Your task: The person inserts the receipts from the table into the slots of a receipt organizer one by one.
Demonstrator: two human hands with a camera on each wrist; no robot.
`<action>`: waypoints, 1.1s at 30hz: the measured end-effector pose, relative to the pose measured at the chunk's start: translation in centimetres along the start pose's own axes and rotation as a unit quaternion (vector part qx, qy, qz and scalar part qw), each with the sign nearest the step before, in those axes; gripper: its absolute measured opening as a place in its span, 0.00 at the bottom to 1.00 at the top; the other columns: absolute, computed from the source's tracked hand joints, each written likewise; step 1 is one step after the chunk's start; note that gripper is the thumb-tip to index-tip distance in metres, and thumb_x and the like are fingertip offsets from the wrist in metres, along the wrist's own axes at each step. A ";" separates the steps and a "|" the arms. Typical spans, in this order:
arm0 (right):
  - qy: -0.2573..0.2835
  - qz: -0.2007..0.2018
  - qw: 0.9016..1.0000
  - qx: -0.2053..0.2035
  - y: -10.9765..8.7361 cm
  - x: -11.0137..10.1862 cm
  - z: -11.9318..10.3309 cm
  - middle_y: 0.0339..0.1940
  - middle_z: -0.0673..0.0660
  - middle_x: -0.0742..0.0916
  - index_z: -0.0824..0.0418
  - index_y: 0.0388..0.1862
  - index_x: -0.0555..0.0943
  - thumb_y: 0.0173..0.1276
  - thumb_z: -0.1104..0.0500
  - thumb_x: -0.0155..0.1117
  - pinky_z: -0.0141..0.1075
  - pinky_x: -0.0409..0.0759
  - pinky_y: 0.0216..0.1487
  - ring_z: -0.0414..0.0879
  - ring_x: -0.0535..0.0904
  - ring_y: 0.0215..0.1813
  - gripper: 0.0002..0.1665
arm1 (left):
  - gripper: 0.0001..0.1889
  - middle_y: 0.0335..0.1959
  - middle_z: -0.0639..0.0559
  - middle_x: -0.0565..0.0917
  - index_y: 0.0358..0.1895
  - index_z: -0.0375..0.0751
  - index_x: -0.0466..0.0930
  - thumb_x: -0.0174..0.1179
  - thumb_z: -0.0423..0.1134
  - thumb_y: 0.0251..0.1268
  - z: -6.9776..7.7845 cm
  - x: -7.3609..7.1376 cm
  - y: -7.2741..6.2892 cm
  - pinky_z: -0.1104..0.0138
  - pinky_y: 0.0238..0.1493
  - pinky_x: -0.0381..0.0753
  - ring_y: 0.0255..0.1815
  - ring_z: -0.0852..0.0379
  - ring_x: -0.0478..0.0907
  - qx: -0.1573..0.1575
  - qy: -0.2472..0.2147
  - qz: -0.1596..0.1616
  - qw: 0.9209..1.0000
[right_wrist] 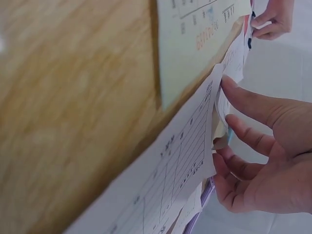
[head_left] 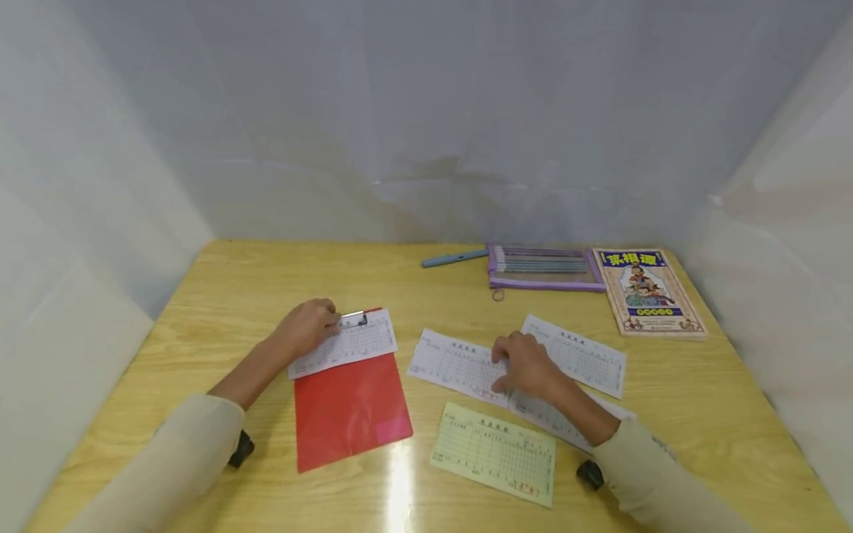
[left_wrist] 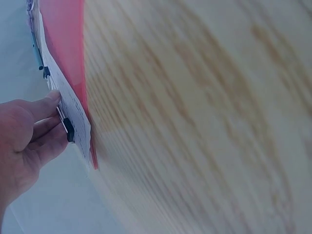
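Note:
My left hand is at the top of a red clipboard. Its thumb and fingers pinch the wire-and-black clip there, over a white printed receipt slip that lies across the board's upper part. On the right, my right hand reaches down over another white slip. Thumb and fingers are bent and spread apart, with fingertips at the paper's edge in the right wrist view. More white slips lie beside and under that forearm. A yellow slip is nearer the front.
Along the back of the wooden table are a blue-grey pen and a mesh pencil pouch with purple trim. An illustrated book lies at the back right. Whitish sheets enclose the back and sides.

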State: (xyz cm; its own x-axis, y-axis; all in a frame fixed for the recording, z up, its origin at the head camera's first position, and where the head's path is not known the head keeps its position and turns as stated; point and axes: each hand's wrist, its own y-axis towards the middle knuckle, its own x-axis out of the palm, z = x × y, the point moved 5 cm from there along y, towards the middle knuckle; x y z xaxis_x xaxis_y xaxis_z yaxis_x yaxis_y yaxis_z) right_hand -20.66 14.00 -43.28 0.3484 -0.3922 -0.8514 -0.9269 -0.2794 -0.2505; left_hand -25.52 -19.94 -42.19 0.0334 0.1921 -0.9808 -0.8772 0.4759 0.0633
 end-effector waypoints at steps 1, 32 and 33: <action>0.000 0.001 1.000 -0.002 0.1 0.0 0.0 0.39 0.53 0.78 0.54 0.35 0.78 0.44 0.56 0.79 0.43 0.69 0.48 0.49 0.69 0.43 0.20 | 0.12 0.42 0.36 0.82 0.43 0.29 0.84 0.64 0.34 0.59 0.0 0.0 0.0 0.53 0.48 0.82 0.45 0.41 0.80 -0.001 0.001 0.000 1.000; 0.089 0.109 0.988 -0.059 0.2 -1.2 0.2 0.35 0.58 0.87 0.64 0.42 0.83 0.59 0.69 0.64 0.30 0.73 0.26 0.41 0.74 0.27 0.12 | 0.12 0.41 0.35 0.82 0.43 0.27 0.84 0.63 0.33 0.59 0.0 0.0 0.1 0.53 0.45 0.83 0.44 0.41 0.80 0.004 -0.002 0.004 1.000; 0.096 0.116 0.987 -0.064 0.2 -1.4 0.2 0.36 0.58 0.87 0.64 0.43 0.83 0.60 0.69 0.63 0.29 0.72 0.25 0.40 0.73 0.26 0.12 | 0.12 0.41 0.35 0.82 0.43 0.27 0.84 0.63 0.33 0.59 0.0 0.0 0.0 0.53 0.45 0.83 0.44 0.41 0.80 0.003 -0.002 0.004 1.000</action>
State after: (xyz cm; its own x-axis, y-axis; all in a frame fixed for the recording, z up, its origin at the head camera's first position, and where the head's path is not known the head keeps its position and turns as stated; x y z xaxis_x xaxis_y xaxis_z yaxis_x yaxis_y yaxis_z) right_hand -21.37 14.67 -42.27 0.1608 -0.6137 -0.7730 -0.9637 -0.2668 0.0114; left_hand -25.54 -19.90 -42.20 0.0278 0.1987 -0.9797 -0.8744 0.4798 0.0725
